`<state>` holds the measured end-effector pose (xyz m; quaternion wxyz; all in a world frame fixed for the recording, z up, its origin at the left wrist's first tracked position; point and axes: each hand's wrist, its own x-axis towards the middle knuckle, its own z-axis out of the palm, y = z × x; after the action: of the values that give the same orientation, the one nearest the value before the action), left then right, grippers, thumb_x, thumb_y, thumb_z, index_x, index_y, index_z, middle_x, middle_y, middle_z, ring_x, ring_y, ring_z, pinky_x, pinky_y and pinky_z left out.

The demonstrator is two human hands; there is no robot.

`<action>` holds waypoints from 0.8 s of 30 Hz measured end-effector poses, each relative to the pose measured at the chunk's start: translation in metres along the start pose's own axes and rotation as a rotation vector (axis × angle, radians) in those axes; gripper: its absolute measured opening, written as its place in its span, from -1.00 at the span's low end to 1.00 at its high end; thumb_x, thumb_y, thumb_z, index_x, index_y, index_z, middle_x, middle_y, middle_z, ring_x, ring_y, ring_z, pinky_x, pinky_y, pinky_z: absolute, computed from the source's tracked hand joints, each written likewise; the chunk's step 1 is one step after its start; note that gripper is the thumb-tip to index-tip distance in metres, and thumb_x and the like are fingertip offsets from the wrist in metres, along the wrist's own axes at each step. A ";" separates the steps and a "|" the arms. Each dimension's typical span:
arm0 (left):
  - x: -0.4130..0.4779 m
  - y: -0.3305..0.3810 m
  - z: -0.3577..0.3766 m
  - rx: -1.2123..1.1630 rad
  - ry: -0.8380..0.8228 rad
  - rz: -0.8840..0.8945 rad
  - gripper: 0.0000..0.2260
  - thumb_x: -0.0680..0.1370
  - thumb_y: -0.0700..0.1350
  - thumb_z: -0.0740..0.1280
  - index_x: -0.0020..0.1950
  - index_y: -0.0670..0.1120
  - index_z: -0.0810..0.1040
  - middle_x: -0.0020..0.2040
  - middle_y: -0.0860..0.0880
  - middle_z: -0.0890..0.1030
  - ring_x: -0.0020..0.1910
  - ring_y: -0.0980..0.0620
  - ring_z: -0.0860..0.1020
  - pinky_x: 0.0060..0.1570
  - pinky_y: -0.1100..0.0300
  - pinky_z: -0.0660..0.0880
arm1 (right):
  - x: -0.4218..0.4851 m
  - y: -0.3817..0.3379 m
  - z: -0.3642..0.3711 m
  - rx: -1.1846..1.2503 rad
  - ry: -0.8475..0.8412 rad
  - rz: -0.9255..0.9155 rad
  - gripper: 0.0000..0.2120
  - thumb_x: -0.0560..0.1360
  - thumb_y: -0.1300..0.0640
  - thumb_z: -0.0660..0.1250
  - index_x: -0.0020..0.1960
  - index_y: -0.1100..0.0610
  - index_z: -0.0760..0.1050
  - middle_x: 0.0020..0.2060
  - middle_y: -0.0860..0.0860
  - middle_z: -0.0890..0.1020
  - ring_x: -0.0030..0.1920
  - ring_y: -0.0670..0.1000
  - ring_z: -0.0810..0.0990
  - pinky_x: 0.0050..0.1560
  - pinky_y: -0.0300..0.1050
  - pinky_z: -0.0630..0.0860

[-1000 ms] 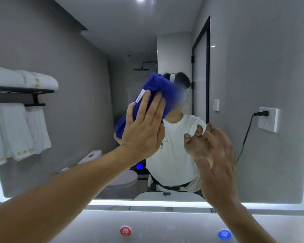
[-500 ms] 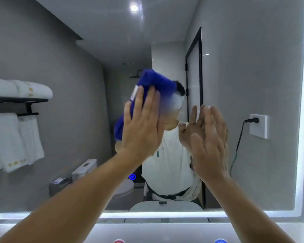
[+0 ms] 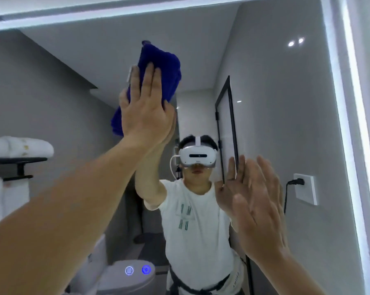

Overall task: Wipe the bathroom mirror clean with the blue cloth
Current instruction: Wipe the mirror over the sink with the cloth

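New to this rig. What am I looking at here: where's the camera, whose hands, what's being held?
There is one view, from a camera worn on a person's head, facing a bathroom mirror with a lit edge. The arms reaching in from below are the wearer's own. The left hand presses a folded blue cloth flat against the glass, high up. The right hand is open and empty, raised close to the mirror. The figure in the white shirt is the wearer's reflection; the towels and wall socket are reflections too.

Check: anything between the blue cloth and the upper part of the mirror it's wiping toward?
Nothing visible. The left hand presses the blue cloth flat on the mirror, and the glass above it is bare up to the lit top edge. The right hand is lower right, out of the way.
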<state>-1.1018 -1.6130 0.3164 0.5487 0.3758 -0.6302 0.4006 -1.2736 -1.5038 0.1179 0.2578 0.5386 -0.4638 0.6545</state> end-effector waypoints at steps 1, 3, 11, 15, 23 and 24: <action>-0.006 0.011 0.000 -0.015 0.011 -0.045 -0.43 0.60 0.04 0.03 0.60 -0.07 0.05 0.61 -0.02 0.07 0.59 -0.07 -0.02 0.49 -0.14 0.08 | 0.002 0.002 -0.002 0.007 -0.003 0.013 -0.36 0.49 0.00 0.01 0.57 0.09 0.15 0.54 -0.02 0.13 0.55 0.00 0.08 0.43 0.34 0.23; -0.038 0.029 0.004 -0.037 0.013 -0.038 -0.43 0.62 0.03 0.04 0.61 -0.07 0.03 0.62 -0.02 0.05 0.59 -0.07 -0.04 0.49 -0.15 0.08 | 0.005 0.002 -0.005 0.023 0.005 0.055 -0.34 0.48 -0.04 0.00 0.57 0.08 0.16 0.55 0.00 0.14 0.55 -0.01 0.08 0.45 0.32 0.22; -0.160 0.028 0.020 0.079 -0.214 0.822 -0.47 0.62 0.10 0.10 0.59 0.01 0.17 0.59 0.03 0.14 0.59 -0.06 0.01 0.46 -0.15 0.09 | 0.027 -0.002 0.000 -0.034 -0.038 -0.021 -0.33 0.50 -0.10 -0.07 0.57 0.09 0.19 0.57 -0.01 0.14 0.54 -0.11 0.03 0.51 0.22 0.14; -0.073 0.005 0.013 0.194 -0.209 1.025 -0.46 0.64 0.11 0.08 0.59 0.02 0.08 0.59 0.05 0.07 0.60 -0.04 -0.05 0.50 -0.10 -0.01 | 0.073 -0.014 -0.002 -0.071 0.060 -0.095 -0.36 0.49 -0.07 -0.04 0.53 0.09 0.25 0.55 0.02 0.19 0.52 0.00 0.14 0.47 0.15 0.20; 0.096 -0.008 0.000 0.101 -0.015 0.385 -0.49 0.66 0.10 -0.07 0.59 -0.02 0.04 0.61 0.01 0.10 0.59 0.00 -0.02 0.47 -0.05 0.11 | 0.150 -0.041 0.009 -0.132 0.150 -0.200 -0.35 0.47 -0.10 -0.02 0.54 0.04 0.21 0.55 0.03 0.16 0.55 0.04 0.09 0.51 0.11 0.11; 0.104 -0.007 0.000 0.079 -0.015 0.307 -0.50 0.66 0.09 -0.09 0.60 -0.01 0.02 0.61 0.02 0.08 0.59 0.01 -0.03 0.47 -0.04 0.09 | 0.159 -0.045 0.011 -0.157 0.137 -0.217 -0.35 0.48 -0.10 -0.02 0.54 0.03 0.20 0.56 0.02 0.14 0.55 0.02 0.05 0.51 0.07 0.04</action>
<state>-1.1075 -1.6189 0.4204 0.4611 0.2994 -0.6681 0.5014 -1.2765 -1.5198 0.2828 0.3995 0.5180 -0.4340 0.6195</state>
